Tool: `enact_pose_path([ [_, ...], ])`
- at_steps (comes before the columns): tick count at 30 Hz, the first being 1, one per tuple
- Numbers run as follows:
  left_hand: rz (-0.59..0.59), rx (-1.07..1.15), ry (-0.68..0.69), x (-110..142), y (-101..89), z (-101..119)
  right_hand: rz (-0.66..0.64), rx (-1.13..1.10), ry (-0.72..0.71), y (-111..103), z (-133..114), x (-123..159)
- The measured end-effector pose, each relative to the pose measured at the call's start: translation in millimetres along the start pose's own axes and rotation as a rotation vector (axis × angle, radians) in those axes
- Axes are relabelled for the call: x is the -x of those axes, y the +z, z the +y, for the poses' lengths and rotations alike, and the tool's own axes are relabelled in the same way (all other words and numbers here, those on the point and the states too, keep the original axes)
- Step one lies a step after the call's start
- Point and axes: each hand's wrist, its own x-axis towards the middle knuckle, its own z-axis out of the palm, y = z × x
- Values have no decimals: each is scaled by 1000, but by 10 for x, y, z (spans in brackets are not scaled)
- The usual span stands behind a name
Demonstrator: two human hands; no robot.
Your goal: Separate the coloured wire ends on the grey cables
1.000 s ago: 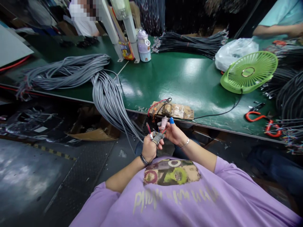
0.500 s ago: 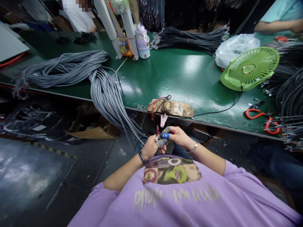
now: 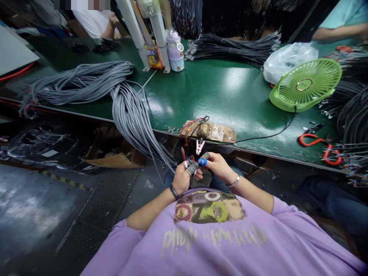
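Note:
My left hand (image 3: 184, 177) is closed on the end of a grey cable, with a taped thumb pressed over it. Thin coloured wires (image 3: 184, 154) stick up out of that grip, and a second small fan of wire ends shows beside them. Close by on the right, my right hand (image 3: 214, 165) has thumb and finger pinched near these wire ends; a blue cover is on one digit. What lies in that pinch is too small to make out. The bundle of grey cables (image 3: 135, 119) hangs over the table edge down to my left hand.
A wooden block (image 3: 212, 132) with wires and a pink clip (image 3: 199, 147) sits at the green table's (image 3: 198, 92) front edge. Right of it are a green fan (image 3: 307, 84) and red-handled pliers (image 3: 312, 141). Black cables (image 3: 232, 48) and a bottle (image 3: 175, 51) stand farther back. Two people sit across.
My hands have moved slightly apart, and a second fan of wire ends now shows between them. The pink clip now shows its two arms spread. The view has shifted slightly.

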Motion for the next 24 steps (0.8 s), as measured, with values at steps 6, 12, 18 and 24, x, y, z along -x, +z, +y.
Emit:
enact_pose_path([
  [6,-20,-103,-20,9,9,38,-73,-5,35,52,-41,-21],
  [12,-25,-124,-18,2,2,11,-25,15,19,109,-10,-47],
  [18,15,-125,16,3,-34,71,-2,-169,87,72,55,-48],
  [24,-47,-51,-25,3,-12,220,-13,-461,269,-43,18,-244],
])
